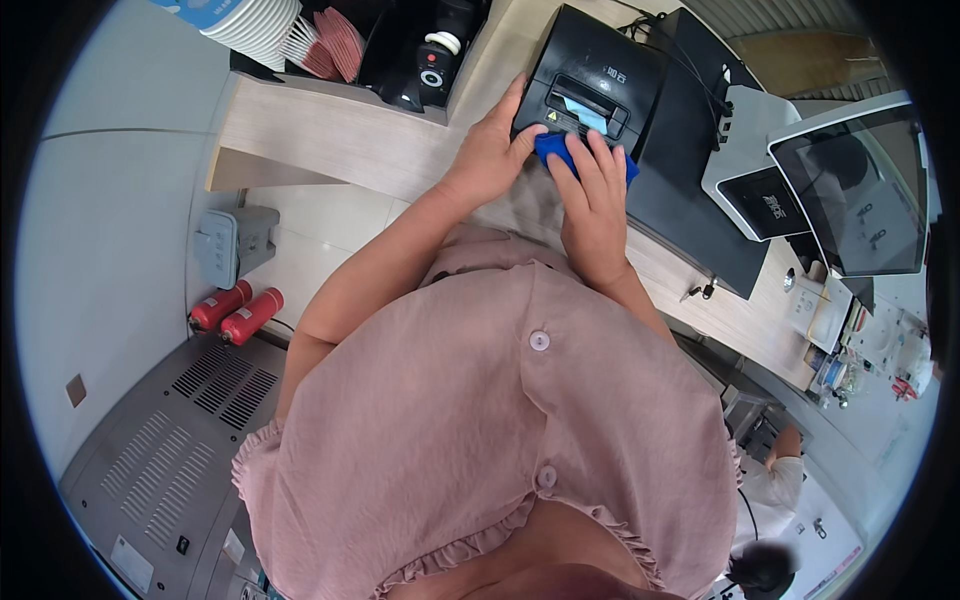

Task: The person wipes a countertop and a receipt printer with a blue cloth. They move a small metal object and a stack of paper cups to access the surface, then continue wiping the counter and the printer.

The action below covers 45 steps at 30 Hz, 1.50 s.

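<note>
A black label printer [596, 64] with a pale blue slip in its slot stands on the wood-look counter [322, 139]. My left hand [491, 150] rests against the printer's left side, its thumb at the lower front corner. Under the fingers of my right hand [596, 195] a blue cloth [574, 154] is pressed against the printer's lower front edge. Part of the cloth lies hidden beneath those fingers, and its left end reaches my left thumb.
Right of the printer are a black cash drawer [697, 187] with keys in its lock and a point-of-sale terminal [855, 187]. Stacked cups [251, 34] and a black holder stand at the upper left. Fire extinguishers [251, 315] are on the floor. Another person [772, 487] is at lower right.
</note>
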{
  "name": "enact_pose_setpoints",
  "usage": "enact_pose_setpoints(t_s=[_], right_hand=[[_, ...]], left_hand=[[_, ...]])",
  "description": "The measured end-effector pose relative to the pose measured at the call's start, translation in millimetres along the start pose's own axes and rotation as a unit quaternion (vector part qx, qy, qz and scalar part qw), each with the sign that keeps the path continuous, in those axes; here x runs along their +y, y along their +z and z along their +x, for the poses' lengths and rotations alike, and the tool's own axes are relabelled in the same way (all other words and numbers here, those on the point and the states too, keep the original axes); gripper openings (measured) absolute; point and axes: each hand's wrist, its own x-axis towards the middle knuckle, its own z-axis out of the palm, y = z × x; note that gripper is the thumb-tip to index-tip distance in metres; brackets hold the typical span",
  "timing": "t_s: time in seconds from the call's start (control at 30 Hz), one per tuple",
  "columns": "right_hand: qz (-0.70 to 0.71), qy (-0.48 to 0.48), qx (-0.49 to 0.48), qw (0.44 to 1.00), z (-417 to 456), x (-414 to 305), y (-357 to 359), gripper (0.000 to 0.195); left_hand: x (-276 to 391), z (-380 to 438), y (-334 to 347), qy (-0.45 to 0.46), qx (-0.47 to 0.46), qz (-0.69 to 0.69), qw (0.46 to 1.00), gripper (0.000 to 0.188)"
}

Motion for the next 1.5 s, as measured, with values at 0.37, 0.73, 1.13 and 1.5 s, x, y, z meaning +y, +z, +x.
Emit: enact_pose_setpoints(t_s=[0.37,0.73,1.13,1.5], right_hand=[[-0.083,0.045,0.002,0.996,7,30,-13,0.043],[-0.023,-0.025,0.013,0.999,46,-5,25,0.041],[0.018,-0.082,0.045,0.995,75,10,-17,0.045],[0.069,-0.039,-0.021,0.997,132,61,15,0.04]], left_hand=[[-3,-1,-1,0.0,-0.009,0.006,1.0,0.071],[-18,0,-9,-0.002,-0.04,-0.15,0.988,0.055],[-35,0,-7,0.003,-0.048,-0.248,0.968,0.069],[-22,-8,1,0.018,0.006,-0.081,0.997,0.061]])
